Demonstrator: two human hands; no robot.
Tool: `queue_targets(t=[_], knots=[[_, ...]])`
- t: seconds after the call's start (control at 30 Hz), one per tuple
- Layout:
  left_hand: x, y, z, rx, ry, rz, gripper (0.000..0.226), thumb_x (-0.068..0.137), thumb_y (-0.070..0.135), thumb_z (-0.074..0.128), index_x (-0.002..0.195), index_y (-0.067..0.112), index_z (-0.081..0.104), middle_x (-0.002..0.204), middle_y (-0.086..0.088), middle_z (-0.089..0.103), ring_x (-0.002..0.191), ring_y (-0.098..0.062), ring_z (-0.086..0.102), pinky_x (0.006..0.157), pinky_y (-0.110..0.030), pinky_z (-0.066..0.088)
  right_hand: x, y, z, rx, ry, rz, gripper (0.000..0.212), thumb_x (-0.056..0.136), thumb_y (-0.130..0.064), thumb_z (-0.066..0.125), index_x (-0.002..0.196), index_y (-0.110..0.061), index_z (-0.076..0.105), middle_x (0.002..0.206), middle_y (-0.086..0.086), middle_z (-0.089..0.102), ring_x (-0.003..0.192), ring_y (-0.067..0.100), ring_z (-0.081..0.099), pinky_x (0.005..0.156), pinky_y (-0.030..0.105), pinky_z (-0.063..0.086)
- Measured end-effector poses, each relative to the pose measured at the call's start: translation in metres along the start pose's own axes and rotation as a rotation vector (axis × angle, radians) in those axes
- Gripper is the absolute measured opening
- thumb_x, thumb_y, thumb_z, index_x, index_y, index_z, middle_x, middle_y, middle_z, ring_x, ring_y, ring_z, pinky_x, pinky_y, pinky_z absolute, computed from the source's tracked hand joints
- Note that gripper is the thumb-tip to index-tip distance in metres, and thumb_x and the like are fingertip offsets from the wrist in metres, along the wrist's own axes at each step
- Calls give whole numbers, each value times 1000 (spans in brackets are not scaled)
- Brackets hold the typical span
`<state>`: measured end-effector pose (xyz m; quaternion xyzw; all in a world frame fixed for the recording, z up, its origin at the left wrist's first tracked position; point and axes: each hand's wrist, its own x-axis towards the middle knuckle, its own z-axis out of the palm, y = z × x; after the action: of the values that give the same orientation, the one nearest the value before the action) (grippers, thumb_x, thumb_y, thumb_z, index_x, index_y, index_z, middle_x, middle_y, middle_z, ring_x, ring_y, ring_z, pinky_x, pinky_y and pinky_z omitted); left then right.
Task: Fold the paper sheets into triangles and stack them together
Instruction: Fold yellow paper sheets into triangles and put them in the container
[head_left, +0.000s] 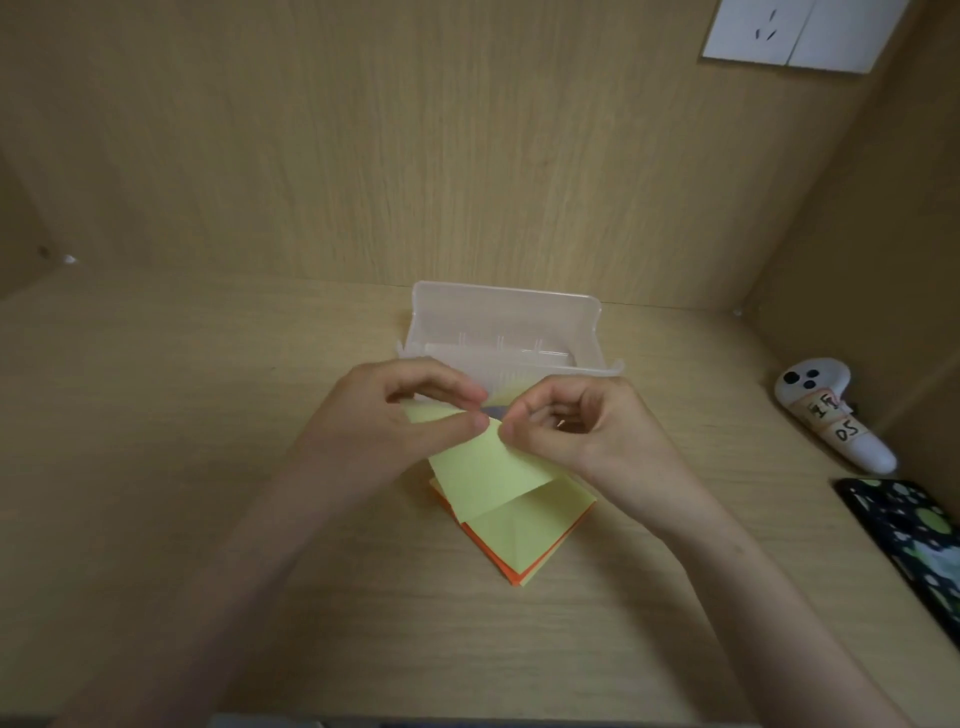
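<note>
Head view: one camera looking down on a wooden worktop (156, 426), both hands meeting in the middle.
Left hand (395, 415): fingers curled, thumb and fingertips pinching the far-left corner of the yellow-green sheet (483, 467).
Right hand (582, 431): curled too, thumb and forefinger nipping the same sheet just beside the left hand's grip. The two pinches almost touch.
Yellow-green sheet: lifted at its far end and sloping down toward the near side, with its near edge hanging over the pile.
Pile (524, 535): folded pieces lying on the worktop right under the sheet, yellow on top with an orange edge (498, 564) peeping out at the near left. How many pieces there are, I cannot tell.
Clear plastic box (504, 332): open, just beyond the hands, against the back panel.
Off to the right: a white controller (831, 415) with a handwritten label, and nearer, a dark patterned phone (914, 545), both well apart from the paper.
Step in hand: looks like corners being matched for the diagonal fold, so the task seems partway through.
Risk one: with both grips crowded at one corner, the loose near end could swing, and a crease pressed then would run crooked.
Risk two: the sheet hangs over the pile, so a sweep of the wrist could drag the top piece askew.
Risk three: thin paper pinched this tight may crumple at the tip.
</note>
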<state>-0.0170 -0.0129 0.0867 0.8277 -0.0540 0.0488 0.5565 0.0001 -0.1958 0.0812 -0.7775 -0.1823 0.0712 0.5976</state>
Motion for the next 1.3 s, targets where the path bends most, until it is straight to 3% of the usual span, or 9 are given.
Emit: queue_targets(t=[0.1,0.23,0.5,0.7,0.87,1.03,1.3], knots=[[-1,0,0,85,-42,30,7,71,23,78,75,29,75,79,17,73,78,7,64,71,-7,44,0,0,-1,-36,-26,-25,5,80,-6,71,75,-7,69,64,1,56,62,10,45,59,24,36],[-2,-2,3,82,-27,50,8,71,21,77,68,27,74,73,12,73,72,5,64,68,-8,44,0,1,-1,-34,-27,-33,5,80,-6,71,76,-5,69,66,4,56,63,12,45,60,26,36],[-3,-1,3,55,-3,8,9,71,17,76,66,24,74,65,15,70,60,9,58,60,-3,39,-2,-1,-2,-56,-21,-25,5,78,-9,73,74,-8,71,60,-7,59,57,2,48,55,15,38],[-2,-5,-2,-22,-70,-99,13,73,15,75,65,26,74,66,9,71,62,2,61,58,-8,43,-4,-2,-1,-113,-35,-24,5,77,-13,74,73,-10,71,64,-4,62,62,5,51,62,22,41],[-1,-6,-7,-42,-117,-158,13,73,15,74,64,25,75,72,7,74,69,1,64,69,-14,46,-7,-3,-5,-112,-27,-6,5,76,-15,76,73,-12,72,70,5,67,66,8,57,65,25,44],[0,-5,-10,24,-117,-145,13,74,15,75,64,23,76,71,7,74,69,1,65,65,-9,47,-7,-2,-7,-120,-18,25,5,76,-15,76,72,-14,72,70,5,67,67,9,59,66,27,45],[-1,-6,-16,71,-110,-157,11,74,17,75,66,26,76,74,8,74,76,-4,68,76,-18,49,-8,2,-11,-74,-11,61,8,75,-11,76,69,-14,71,65,0,64,65,9,54,66,27,40]])
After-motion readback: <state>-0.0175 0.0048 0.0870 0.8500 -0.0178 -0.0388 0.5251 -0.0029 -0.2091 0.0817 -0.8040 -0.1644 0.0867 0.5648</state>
